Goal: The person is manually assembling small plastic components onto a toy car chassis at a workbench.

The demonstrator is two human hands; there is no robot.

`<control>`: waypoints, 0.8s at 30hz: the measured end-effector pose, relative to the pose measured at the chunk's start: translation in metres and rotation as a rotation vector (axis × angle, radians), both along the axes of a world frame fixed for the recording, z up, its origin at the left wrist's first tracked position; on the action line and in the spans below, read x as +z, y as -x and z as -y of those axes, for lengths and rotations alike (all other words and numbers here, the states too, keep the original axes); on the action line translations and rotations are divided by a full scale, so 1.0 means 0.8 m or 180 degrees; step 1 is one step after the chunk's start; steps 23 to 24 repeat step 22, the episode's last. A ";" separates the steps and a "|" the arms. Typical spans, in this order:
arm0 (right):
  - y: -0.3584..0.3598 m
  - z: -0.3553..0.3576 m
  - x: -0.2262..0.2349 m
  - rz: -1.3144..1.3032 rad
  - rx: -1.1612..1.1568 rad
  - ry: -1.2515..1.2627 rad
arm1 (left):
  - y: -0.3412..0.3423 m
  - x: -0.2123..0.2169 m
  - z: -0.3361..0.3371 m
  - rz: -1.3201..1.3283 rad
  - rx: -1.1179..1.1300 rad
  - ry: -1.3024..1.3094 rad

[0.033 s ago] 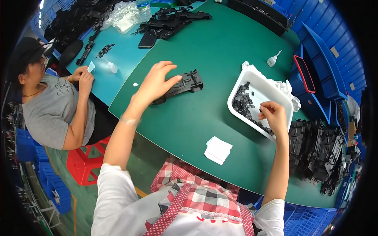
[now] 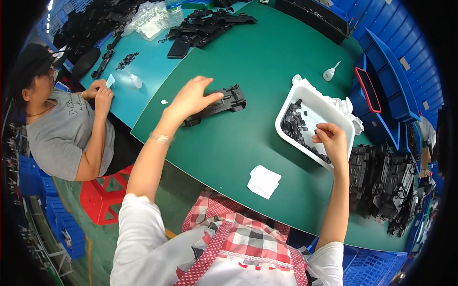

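My left hand (image 2: 192, 100) is over the near-left end of a black plastic toy-car chassis (image 2: 231, 98) lying on the green table. Its thumb and fingers are apart, and it hides part of the chassis; whether it touches it I cannot tell. My right hand (image 2: 333, 142) is above the right side of a white plastic tub (image 2: 281, 125). Thumb and forefinger pinch a small black plastic part, mostly covered by the fingertips. Many small black parts (image 2: 295, 121) lie along the tub's left side.
White paper squares (image 2: 264, 181) lie near the table's front edge. A small dropper bottle (image 2: 329, 74) stands behind the tub. Black chassis are piled at right (image 2: 381, 176) and far left (image 2: 205, 26). A co-worker (image 2: 67, 124) sits left. Blue bins (image 2: 389, 81) line the right.
My left hand has shifted very slightly over the chassis. My right hand stays in the tub with its fingers pinched.
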State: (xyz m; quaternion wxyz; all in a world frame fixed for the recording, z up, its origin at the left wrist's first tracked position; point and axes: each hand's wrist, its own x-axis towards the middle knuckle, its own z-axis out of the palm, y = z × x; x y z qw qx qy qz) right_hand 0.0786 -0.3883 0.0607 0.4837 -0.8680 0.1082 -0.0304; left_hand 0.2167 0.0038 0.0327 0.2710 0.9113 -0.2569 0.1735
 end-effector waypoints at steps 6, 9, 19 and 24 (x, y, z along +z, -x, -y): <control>0.051 -0.012 0.015 0.0449 -0.0521 -0.1366 | -0.003 0.029 0.013 -0.1521 -0.0143 -0.0663; 0.070 -0.035 0.021 0.0310 -0.0391 -0.2228 | 0.037 0.033 -0.001 -0.2237 -0.0365 -0.0107; 0.112 -0.088 0.019 -0.0101 0.0077 -0.2724 | 0.182 0.006 -0.005 -0.5072 -0.1177 0.3646; 0.120 -0.095 0.009 -0.0239 0.0253 -0.2748 | 0.217 -0.023 -0.005 -0.5235 -0.1234 0.4082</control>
